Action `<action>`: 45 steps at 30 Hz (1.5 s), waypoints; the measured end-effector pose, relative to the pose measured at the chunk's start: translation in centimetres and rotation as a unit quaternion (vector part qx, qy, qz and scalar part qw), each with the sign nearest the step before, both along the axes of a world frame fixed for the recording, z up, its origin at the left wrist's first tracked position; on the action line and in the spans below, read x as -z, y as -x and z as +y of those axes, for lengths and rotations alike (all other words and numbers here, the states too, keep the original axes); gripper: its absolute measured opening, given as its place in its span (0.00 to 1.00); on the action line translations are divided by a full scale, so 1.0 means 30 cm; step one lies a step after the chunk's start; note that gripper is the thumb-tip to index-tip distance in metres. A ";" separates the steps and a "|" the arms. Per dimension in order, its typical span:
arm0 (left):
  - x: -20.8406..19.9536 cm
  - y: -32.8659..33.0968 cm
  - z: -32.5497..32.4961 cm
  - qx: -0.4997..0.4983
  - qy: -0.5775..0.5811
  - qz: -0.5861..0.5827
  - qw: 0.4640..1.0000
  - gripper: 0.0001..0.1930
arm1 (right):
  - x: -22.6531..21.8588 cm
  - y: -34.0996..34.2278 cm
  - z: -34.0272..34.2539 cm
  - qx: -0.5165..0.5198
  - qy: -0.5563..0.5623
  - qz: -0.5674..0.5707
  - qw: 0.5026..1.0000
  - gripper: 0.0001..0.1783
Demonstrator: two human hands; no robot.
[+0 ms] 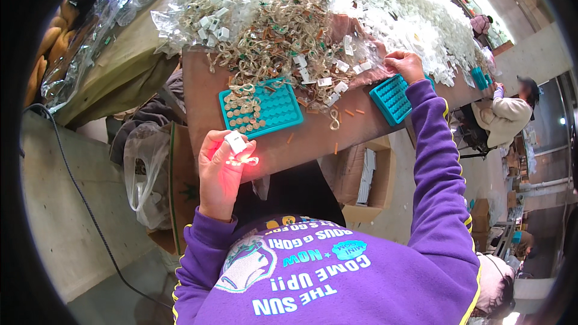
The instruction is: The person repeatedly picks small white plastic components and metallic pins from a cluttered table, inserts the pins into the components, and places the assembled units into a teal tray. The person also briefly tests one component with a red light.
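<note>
Clear plastic bags [114, 6] lie crumpled at the table's far left, small white tags [325, 82] scattered among the heaped parts.

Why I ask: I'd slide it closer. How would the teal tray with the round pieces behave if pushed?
The teal tray looks like thin moulded plastic, so probably light and stiff. It lies flat on the table, so it would likely slide, not tip. The round pieces sit loosely in its pockets and might jump out.
</note>
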State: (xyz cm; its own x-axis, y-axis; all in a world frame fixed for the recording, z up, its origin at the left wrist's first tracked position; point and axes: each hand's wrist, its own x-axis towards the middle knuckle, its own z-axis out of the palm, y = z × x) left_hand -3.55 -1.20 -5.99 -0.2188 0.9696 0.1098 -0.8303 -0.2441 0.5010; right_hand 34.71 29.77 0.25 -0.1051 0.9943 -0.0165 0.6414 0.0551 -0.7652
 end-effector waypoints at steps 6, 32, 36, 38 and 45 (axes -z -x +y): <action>-0.013 0.006 0.002 0.024 0.019 -0.034 0.999 0.10 | -0.075 0.046 -0.120 -0.047 0.071 0.191 0.978 0.11; -0.023 -0.002 0.004 0.049 0.005 -0.025 0.998 0.10 | -0.128 0.805 -0.715 -0.413 -0.259 0.069 0.870 0.10; -0.022 0.002 0.003 0.061 0.013 -0.032 0.998 0.09 | -0.144 0.811 -0.719 -0.438 -0.301 0.025 0.847 0.13; -0.022 0.003 0.006 0.062 0.005 -0.031 0.998 0.09 | -0.157 0.810 -0.717 -0.456 -0.298 0.003 0.838 0.13; -0.030 -0.011 -0.003 0.043 0.047 0.048 0.997 0.10 | -0.192 0.799 -0.705 -0.521 -0.302 -0.112 0.790 0.15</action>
State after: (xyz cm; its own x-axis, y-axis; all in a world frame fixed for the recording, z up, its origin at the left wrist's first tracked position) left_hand -3.21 -1.29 -5.08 -0.1265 0.9914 0.0336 -0.7935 -0.1214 0.5964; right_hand 10.73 8.60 6.01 -0.9339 0.2028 0.2944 0.1218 0.9548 -0.2713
